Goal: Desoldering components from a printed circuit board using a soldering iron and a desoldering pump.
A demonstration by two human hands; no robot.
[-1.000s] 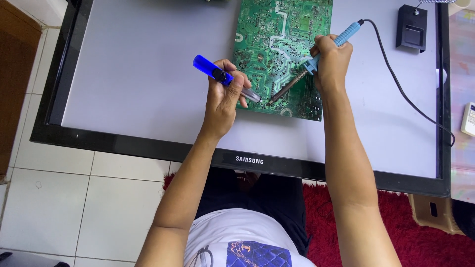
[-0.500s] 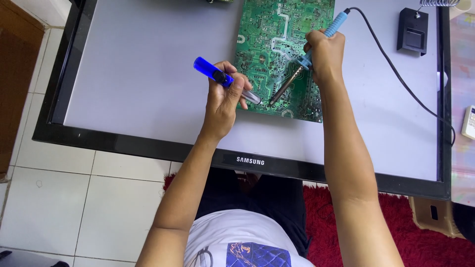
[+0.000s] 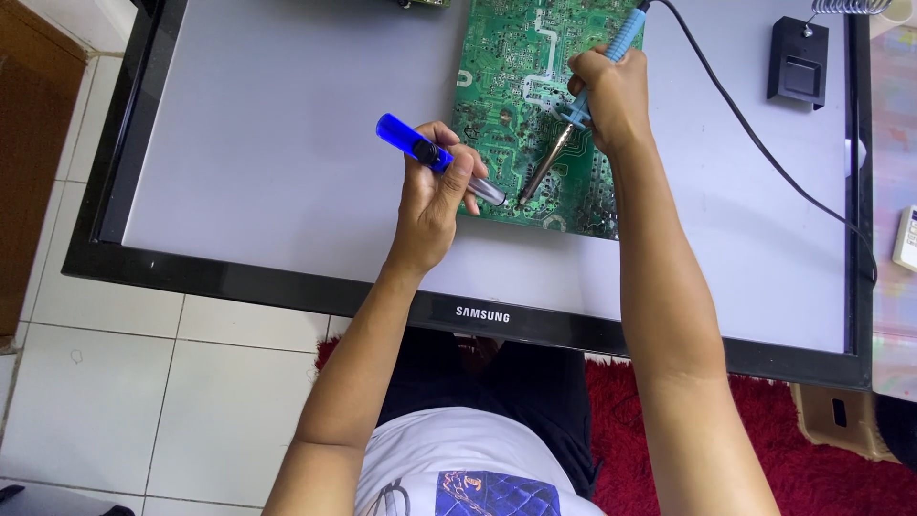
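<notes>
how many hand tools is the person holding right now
2. A blue desoldering pump is in the left hand, left of the green circuit board. A soldering iron is in the right hand, tip on the board.

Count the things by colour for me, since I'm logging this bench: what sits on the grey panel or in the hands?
Blue: 2, the desoldering pump in the left hand and the soldering iron in the right hand.
Green: 1, the circuit board.
Black: 1, the stand base.
Total: 4.
</notes>
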